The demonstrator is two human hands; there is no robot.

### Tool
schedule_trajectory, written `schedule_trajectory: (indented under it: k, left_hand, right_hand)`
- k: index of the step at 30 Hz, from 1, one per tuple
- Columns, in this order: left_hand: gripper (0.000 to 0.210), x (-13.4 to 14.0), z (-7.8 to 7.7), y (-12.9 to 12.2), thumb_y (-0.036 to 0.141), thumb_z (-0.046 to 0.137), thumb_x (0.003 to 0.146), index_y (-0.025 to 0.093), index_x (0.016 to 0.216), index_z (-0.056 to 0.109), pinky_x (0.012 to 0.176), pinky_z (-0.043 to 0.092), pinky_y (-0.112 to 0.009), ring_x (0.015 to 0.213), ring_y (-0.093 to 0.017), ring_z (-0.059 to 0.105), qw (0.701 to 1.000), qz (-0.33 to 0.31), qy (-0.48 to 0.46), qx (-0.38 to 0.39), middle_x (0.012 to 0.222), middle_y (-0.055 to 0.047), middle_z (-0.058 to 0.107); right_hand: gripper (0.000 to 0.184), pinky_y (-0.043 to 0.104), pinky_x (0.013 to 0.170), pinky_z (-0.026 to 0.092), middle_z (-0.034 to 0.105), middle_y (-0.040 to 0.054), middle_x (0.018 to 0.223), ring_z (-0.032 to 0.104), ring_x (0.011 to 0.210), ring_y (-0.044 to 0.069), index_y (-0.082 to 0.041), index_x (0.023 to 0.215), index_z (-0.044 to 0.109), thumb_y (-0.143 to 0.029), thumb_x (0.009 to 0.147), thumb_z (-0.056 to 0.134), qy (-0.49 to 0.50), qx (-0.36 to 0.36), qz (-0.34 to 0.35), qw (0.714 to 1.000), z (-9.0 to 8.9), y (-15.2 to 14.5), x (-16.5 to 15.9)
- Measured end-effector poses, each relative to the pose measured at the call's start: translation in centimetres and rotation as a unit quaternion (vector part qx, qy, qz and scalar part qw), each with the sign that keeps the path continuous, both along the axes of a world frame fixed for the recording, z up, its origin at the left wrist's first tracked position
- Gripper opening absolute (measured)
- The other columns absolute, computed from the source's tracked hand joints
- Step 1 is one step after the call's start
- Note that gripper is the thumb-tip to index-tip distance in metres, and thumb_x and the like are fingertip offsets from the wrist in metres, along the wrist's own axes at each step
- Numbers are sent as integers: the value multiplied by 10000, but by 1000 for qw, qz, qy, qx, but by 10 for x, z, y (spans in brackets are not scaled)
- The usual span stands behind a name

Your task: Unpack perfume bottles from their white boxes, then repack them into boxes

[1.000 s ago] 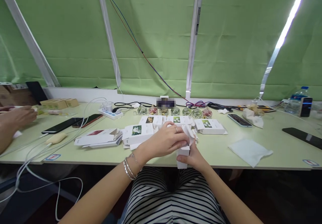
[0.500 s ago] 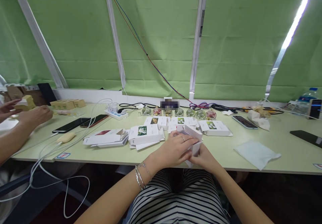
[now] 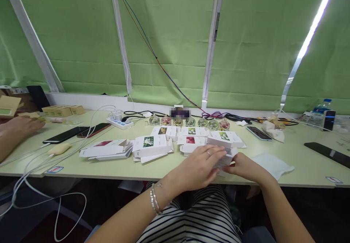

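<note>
The left hand [image 3: 201, 165] and right hand [image 3: 247, 168] — grips closed around a white rectangular cardboard box [image 3: 226, 160] — work above the pale-green tabletop [image 3: 109, 168].

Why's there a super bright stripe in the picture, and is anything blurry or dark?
In the head view, the bright stripe seems to be light through a gap by the green blinds; also in the head view, it's dark under the table, and the small print on the held white box is too blurry to read.

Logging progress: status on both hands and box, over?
Left hand and right hand on box. Other boxes close beyond. Bottles lined up behind.
</note>
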State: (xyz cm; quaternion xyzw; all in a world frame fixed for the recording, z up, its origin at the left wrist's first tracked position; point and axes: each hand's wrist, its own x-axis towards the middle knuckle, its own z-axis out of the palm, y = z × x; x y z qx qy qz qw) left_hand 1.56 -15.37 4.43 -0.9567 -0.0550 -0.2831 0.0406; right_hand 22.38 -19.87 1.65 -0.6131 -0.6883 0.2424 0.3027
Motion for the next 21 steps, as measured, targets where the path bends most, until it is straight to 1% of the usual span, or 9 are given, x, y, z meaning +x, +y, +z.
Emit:
schedule_trajectory:
  k: [2, 4, 8, 11, 14, 16, 17, 19, 21]
  left_hand:
    - [408, -22, 8, 10, 151, 458, 831, 172, 1232, 386, 998, 366, -382, 1181, -201, 425, 999, 4, -33, 7, 1223, -83, 539]
    - [362, -48, 14, 24, 142, 456, 832, 190, 1191, 438, 969, 399, -395, 1131, -200, 473, 997, 44, -58, 11, 1138, -77, 585]
    - [288, -108, 21, 57, 212, 436, 850, 186, 1128, 506, 929, 423, -409, 1087, -225, 507, 983, 174, -53, 4, 1099, -93, 595]
    - [300, -151, 23, 74, 304, 412, 861, 181, 1113, 518, 927, 413, -408, 1081, -243, 513, 960, 277, -45, -20, 1121, -97, 587]
    - [329, -186, 28, 87, 343, 382, 867, 170, 1111, 518, 939, 394, -383, 1081, -241, 517, 930, 363, -34, -50, 1149, -91, 581]
    - [330, -200, 34, 98, 343, 366, 871, 170, 1107, 520, 940, 388, -351, 1080, -230, 519, 909, 411, -17, -72, 1160, -77, 582]
    - [329, -204, 38, 105, 337, 361, 874, 172, 1112, 517, 936, 390, -335, 1079, -224, 521, 898, 432, -4, -83, 1168, -69, 582]
    - [327, -202, 47, 125, 318, 359, 882, 174, 1137, 506, 920, 399, -309, 1077, -216, 525, 881, 462, 24, -103, 1183, -59, 578]
    - [323, -192, 55, 152, 293, 376, 890, 166, 1162, 494, 910, 409, -307, 1075, -214, 527, 871, 475, 48, -117, 1186, -66, 573]
  right_hand:
    - [267, 331, 758, 498, 689, 74, 964, 635, 841, 234, -160, 955, 630, -252, 710, 575, 1, -19, -18, 1000, 1, 0, 7]
    - [284, 337, 758, 499, 690, 86, 962, 642, 829, 238, -155, 956, 631, -283, 705, 595, -2, -42, -41, 998, 1, 1, 11]
    - [323, 335, 788, 493, 686, 94, 985, 637, 877, 247, -156, 966, 629, -328, 692, 620, 0, -81, -29, 996, -3, 5, 15]
    - [408, 331, 784, 493, 668, 108, 1022, 627, 909, 250, -154, 1019, 590, -369, 674, 630, -14, -92, -32, 995, -6, 1, 19]
    - [399, 359, 747, 492, 653, 147, 1012, 625, 884, 274, -170, 964, 565, -422, 660, 622, -81, -68, -124, 987, 2, -17, 25]
    - [329, 393, 698, 481, 666, 161, 903, 632, 788, 290, -191, 895, 556, -441, 684, 578, -138, -52, -195, 970, 14, -37, 23]
    - [300, 403, 663, 474, 667, 153, 839, 628, 725, 289, -205, 873, 548, -448, 696, 554, -159, -48, -212, 963, 21, -48, 18]
    - [276, 388, 623, 465, 659, 129, 823, 617, 686, 272, -242, 884, 542, -471, 736, 502, -166, -22, -170, 971, 31, -65, 0]
    - [219, 352, 630, 462, 654, 101, 852, 611, 707, 249, -275, 878, 551, -453, 776, 474, -156, 3, -66, 986, 34, -70, -26]
